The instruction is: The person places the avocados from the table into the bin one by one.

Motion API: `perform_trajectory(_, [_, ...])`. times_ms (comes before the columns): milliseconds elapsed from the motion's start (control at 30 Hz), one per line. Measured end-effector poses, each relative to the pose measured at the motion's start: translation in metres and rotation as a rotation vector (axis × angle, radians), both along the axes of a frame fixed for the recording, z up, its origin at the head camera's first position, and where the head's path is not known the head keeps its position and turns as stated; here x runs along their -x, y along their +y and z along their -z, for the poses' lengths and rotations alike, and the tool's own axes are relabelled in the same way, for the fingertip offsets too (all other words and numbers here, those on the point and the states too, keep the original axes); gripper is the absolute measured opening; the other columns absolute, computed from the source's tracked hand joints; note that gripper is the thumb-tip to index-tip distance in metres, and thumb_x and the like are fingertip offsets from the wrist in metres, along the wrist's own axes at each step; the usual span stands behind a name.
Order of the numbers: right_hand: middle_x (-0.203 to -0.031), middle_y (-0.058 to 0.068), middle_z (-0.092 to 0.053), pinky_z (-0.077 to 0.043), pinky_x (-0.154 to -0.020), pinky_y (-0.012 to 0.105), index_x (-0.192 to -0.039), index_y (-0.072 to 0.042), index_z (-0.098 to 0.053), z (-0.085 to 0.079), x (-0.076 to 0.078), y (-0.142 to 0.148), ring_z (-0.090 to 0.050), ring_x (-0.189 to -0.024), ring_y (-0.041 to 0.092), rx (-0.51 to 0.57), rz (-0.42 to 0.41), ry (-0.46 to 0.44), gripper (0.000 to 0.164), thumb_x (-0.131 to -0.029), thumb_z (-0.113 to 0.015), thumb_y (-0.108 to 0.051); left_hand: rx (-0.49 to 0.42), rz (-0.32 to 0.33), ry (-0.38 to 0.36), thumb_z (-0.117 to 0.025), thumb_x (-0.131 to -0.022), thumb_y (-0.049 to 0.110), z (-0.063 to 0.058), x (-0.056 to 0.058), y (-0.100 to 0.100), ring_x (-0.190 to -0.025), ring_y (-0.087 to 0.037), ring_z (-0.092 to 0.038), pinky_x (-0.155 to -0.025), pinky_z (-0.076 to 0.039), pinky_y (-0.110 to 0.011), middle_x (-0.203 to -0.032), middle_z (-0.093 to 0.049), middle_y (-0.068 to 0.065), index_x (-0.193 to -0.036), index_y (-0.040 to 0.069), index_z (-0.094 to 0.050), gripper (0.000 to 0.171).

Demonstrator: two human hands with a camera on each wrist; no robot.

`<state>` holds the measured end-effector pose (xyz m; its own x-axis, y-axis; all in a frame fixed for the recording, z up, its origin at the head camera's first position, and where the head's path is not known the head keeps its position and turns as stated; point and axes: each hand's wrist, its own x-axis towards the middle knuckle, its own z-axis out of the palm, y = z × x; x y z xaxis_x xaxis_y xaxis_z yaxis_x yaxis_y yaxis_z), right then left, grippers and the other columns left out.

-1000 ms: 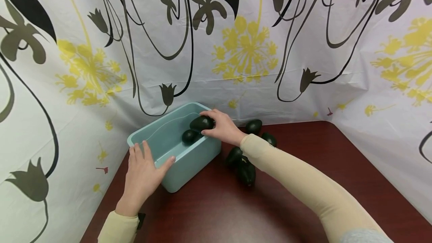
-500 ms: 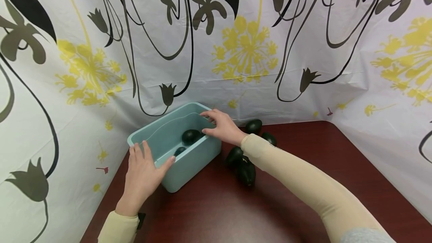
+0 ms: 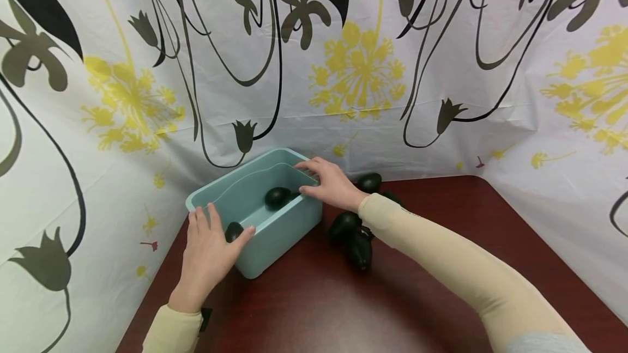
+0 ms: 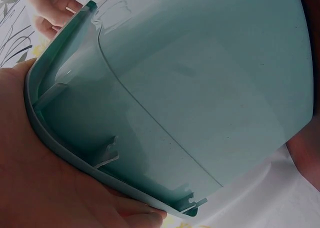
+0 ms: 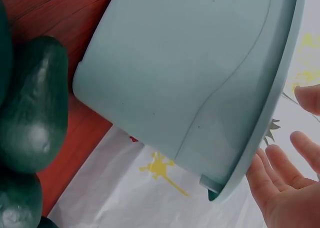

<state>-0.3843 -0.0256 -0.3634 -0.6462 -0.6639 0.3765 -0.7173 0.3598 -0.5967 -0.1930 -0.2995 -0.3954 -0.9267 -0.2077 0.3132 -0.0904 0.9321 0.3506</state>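
A light blue plastic bin point(image 3: 282, 233) stands on the table, angled. Inside lie dark green avocados: one avocado point(image 3: 277, 198) near the middle, another partly hidden behind it, and one avocado point(image 3: 234, 231) at the near left end beside my left hand. My left hand point(image 3: 206, 252) rests over the bin's near left rim, fingers spread and nearly straight; the left wrist view shows the palm along the rim point(image 4: 65, 150). Above the right end of the bin is my right hand point(image 3: 333, 183), holding nothing, its fingers loosely bent and apart. In the right wrist view the fingers are beside the bin's rim point(image 5: 270, 107).
Right of the bin, several avocados lie on the dark red table point(image 3: 417, 266): a near avocado point(image 3: 359, 250), one beside it point(image 3: 345, 226), and a far avocado point(image 3: 369, 182). My right sleeve partly covers the group. A patterned white cloth point(image 3: 363, 140) hangs behind.
My right hand let go of an avocado, which dropped into the bin and rolled to its near left end. The right hand then shifted slightly right. My left hand stayed put.
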Motion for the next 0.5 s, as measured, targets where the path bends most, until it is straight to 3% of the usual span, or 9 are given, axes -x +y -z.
perform_trajectory(200, [-0.128, -0.007, -0.053, -0.052, -0.092, 0.043, -0.143, -0.028, -0.055, -0.003, -0.004, 0.012, -0.055, -0.114, 0.012, 0.012, -0.016, 0.015, 0.052, -0.094, -0.073, -0.029, 0.001, 0.004, -0.006, -0.043, -0.086, 0.083, -0.001, -0.001, 0.000, -0.145, -0.057, -0.007, -0.104, -0.029, -0.072, -0.158, -0.006, -0.040, -0.157, -0.010, -0.006, 0.123])
perform_trajectory(500, [-0.130, -0.006, -0.053, -0.051, -0.094, 0.045, -0.143, -0.028, -0.055, 0.000, -0.009, 0.033, -0.057, -0.118, 0.025, 0.002, -0.044, 0.079, 0.052, -0.094, -0.073, -0.028, 0.003, 0.001, 0.002, -0.043, -0.086, 0.084, 0.000, 0.000, 0.000, -0.145, -0.057, -0.008, -0.103, -0.030, -0.072, -0.158, -0.007, -0.039, -0.157, -0.010, -0.009, 0.123])
